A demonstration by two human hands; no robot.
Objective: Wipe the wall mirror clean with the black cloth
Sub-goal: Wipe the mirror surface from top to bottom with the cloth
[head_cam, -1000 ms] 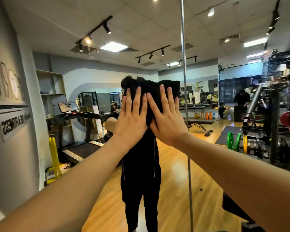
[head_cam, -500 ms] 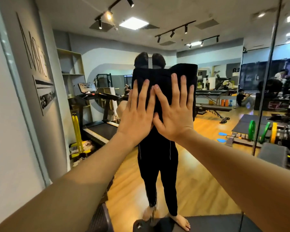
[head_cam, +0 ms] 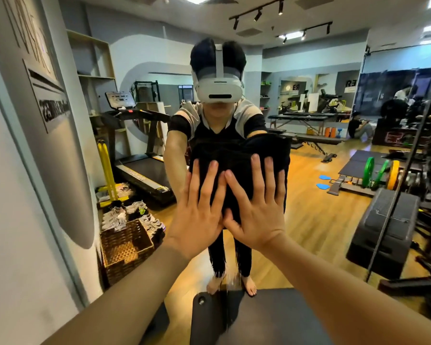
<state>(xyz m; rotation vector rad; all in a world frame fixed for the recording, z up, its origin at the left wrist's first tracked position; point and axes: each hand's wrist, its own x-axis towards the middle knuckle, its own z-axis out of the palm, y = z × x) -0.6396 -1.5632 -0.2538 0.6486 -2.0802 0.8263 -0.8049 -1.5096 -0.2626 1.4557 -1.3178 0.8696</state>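
The wall mirror (head_cam: 321,215) fills most of the head view and reflects a gym and a person wearing a white headset. A folded black cloth (head_cam: 237,155) lies flat against the glass at chest height of the reflection. My left hand (head_cam: 199,212) and my right hand (head_cam: 256,212) press side by side on the cloth's lower half, fingers spread and pointing up, thumbs touching. The cloth's upper part shows above my fingertips.
A grey wall (head_cam: 15,220) borders the mirror's left edge. A vertical seam (head_cam: 396,195) between mirror panels runs down the right side. A dark padded bench (head_cam: 259,317) sits low in front of the glass. Reflected are a treadmill, a wicker basket and weight plates.
Both hands have slid the cloth down the mirror from head height to chest height. The reflected headset, hidden before, is now uncovered. The view has tilted down and shifted left.
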